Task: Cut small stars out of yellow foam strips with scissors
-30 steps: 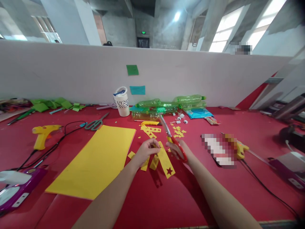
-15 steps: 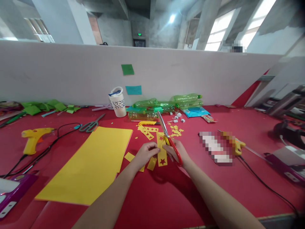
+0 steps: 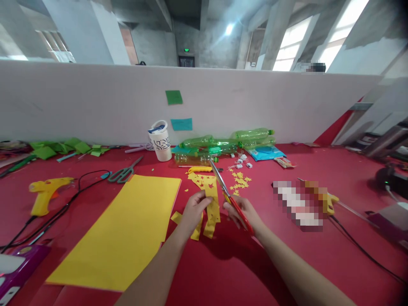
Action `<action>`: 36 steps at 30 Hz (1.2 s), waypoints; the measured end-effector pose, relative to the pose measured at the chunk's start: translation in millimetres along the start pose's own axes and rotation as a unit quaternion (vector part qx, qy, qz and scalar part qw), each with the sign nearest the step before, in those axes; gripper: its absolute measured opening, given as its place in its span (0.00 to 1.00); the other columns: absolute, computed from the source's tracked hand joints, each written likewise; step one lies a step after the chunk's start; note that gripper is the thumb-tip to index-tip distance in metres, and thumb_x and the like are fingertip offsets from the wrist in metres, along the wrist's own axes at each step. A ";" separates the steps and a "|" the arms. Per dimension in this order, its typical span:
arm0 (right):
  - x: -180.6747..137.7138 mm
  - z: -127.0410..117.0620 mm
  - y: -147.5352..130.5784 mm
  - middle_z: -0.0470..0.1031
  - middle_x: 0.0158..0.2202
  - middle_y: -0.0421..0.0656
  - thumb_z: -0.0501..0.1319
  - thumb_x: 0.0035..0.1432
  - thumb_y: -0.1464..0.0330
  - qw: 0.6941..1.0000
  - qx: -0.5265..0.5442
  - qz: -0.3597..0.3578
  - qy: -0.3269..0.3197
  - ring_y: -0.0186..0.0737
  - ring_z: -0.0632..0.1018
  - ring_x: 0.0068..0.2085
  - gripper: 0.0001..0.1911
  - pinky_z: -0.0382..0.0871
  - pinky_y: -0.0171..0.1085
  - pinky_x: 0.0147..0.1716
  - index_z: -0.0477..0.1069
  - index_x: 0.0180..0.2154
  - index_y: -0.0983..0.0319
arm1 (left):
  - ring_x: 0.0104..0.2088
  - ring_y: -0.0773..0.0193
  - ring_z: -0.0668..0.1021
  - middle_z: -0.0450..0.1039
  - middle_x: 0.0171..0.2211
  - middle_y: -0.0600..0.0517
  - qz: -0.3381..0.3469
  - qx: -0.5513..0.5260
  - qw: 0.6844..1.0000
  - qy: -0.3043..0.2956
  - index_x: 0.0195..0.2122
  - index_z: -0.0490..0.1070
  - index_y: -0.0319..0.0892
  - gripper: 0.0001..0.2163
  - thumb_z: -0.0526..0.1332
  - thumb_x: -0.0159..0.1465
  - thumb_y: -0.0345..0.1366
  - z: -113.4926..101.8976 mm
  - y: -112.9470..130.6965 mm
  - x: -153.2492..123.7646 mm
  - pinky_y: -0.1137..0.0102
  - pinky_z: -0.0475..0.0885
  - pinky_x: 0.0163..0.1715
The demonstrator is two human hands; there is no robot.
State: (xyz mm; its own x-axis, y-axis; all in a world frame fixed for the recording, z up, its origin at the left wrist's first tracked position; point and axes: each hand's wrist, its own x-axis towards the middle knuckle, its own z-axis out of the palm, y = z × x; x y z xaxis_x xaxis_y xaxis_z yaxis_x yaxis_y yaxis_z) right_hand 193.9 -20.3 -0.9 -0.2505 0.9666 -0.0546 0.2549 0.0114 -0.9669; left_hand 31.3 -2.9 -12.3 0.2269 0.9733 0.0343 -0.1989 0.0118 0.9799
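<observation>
My left hand pinches a narrow yellow paper strip between thumb and fingers; a star-shaped hole shows near its upper end. Just to the right, my right hand is wrapped round red-handled scissors. Their blades lie close together and point up and left, beside the strip. Small yellow paper pieces lie under and beside my left hand. Beyond the strip are other star-punched strips, and right of the blades a scatter of small yellow stars.
A large yellow sheet lies on the left, with grey scissors and a yellow glue gun past it. At the back stand a white cup and lie green plastic bottles. Another glue gun is at right.
My right hand and the scissors have moved right, off the strip they overlapped before. The strip has shifted slightly left, and the star hole at its lower end no longer shows clearly.
</observation>
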 end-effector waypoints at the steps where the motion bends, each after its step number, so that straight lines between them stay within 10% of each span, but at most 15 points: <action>1: -0.1 -1.4 0.0 0.59 0.14 0.32 0.56 0.52 0.59 1.000 -0.021 -0.006 -0.009 0.27 0.60 0.12 0.14 0.53 0.28 0.13 0.59 0.24 0.62 | 0.31 0.64 0.72 0.72 0.31 0.51 -0.002 -0.016 1.000 0.027 0.36 0.68 0.39 0.10 0.55 0.55 0.37 -1.7 0.1 1.1 0.71 0.66 0.32; 14: -6.1 -4.8 7.7 0.57 0.20 0.34 0.59 0.49 0.58 0.969 -0.230 -0.033 -0.087 0.30 0.57 0.20 0.15 0.53 0.28 0.20 0.59 0.24 0.60 | 0.43 0.63 0.69 0.69 0.37 0.55 0.031 0.037 0.943 0.329 0.36 0.65 0.46 0.08 0.56 0.56 0.39 -30.0 -3.5 5.7 0.73 0.64 0.37; 21: -8.4 -5.2 -2.0 0.55 0.20 0.34 0.59 0.49 0.57 0.975 -0.191 -0.019 -0.115 0.29 0.56 0.22 0.17 0.53 0.28 0.20 0.58 0.23 0.61 | 0.26 0.69 0.68 0.65 0.25 0.56 0.091 0.050 0.972 0.209 0.26 0.60 0.42 0.07 0.53 0.57 0.38 -27.3 15.3 2.5 0.75 0.63 0.26; 36: -10.9 -3.8 -22.1 0.58 0.20 0.35 0.57 0.53 0.60 0.979 -0.069 0.055 -0.183 0.30 0.63 0.21 0.13 0.57 0.29 0.21 0.59 0.25 0.62 | 0.19 0.74 0.62 0.58 0.18 0.58 0.079 0.028 0.983 0.164 0.20 0.58 0.40 0.11 0.58 0.54 0.37 -36.7 20.2 3.7 0.77 0.60 0.20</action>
State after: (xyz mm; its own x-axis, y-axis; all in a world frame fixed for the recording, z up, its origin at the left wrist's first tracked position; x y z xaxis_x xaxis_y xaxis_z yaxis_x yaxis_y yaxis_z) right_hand 194.5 -30.1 22.1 -0.5255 0.8078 -0.2672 0.4165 -0.0296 -0.9087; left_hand -6.8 9.3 0.5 -0.1236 0.9838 0.1302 -0.1511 -0.1484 0.9773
